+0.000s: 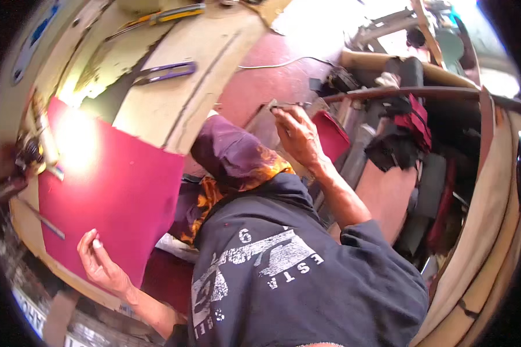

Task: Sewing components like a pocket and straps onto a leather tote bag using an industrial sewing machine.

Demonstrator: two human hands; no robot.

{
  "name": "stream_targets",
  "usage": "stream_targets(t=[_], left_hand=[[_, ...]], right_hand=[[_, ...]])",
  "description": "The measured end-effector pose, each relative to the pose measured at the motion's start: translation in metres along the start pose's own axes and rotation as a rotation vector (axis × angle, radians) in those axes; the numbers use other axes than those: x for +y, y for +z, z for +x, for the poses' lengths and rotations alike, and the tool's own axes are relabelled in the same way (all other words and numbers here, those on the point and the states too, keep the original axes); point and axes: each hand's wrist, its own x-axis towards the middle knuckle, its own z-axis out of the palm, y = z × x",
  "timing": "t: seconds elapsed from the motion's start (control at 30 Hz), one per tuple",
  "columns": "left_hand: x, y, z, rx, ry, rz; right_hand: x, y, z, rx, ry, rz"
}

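Observation:
A large maroon sheet (118, 194) lies flat on the bench at the left, with a bright patch of light on its far part. My left hand (105, 267) is over its near edge, fingers loosely curled, thumb apart and nothing visible in it. My right hand (298, 136) is raised right of my knee, its fingers pinched together. A thin dark thing (288, 105) shows at those fingertips, too small to name. Beyond the sheet, a purple-handled cutter (167, 72) rests on a pale board (205, 63).
A yellow-and-grey handled tool (176, 14) lies at the far end of the bench. A narrow metal strip (47, 224) touches the sheet's left side. To my right, a wooden-edged bin (408, 92) holds rolls, dark cloth and maroon pieces. A white cable (283, 62) crosses the reddish floor.

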Motion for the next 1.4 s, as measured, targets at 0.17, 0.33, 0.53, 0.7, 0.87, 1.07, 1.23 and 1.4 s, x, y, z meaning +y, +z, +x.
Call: stream_targets(t=[0.17, 0.33, 0.53, 0.7, 0.87, 1.07, 1.23, 1.4], left_hand=[[-0.002, 0.018, 0.001, 0.215, 0.14, 0.379], [-0.003, 0.026, 0.002, 0.262, 0.215, 0.466], [0.007, 0.028, 0.006, 0.268, 0.31, 0.693], [0.018, 0.037, 0.006, 0.304, 0.266, 0.691], [0.025, 0.041, 0.004, 0.376, 0.269, 0.639], [0.025, 0.038, 0.005, 0.37, 0.292, 0.567], [0.023, 0.034, 0.005, 0.378, 0.315, 0.493], [0.036, 0.032, -0.02, 0.532, 0.38, 0.616]], right_hand=[[0.119, 0.009, -0.133, -0.076, 0.34, -0.156], [0.214, -0.013, -0.151, 0.156, 0.505, -0.203], [0.251, 0.007, -0.131, 0.105, 0.418, -0.37], [0.254, 0.015, -0.138, 0.191, 0.42, -0.404], [0.247, -0.028, -0.117, -0.032, 0.408, -0.347], [0.106, -0.13, -0.007, -0.502, 0.199, 0.0], [-0.077, -0.141, 0.07, -0.453, -0.106, 0.429], [-0.216, -0.045, 0.119, -0.629, -0.022, 1.027]])
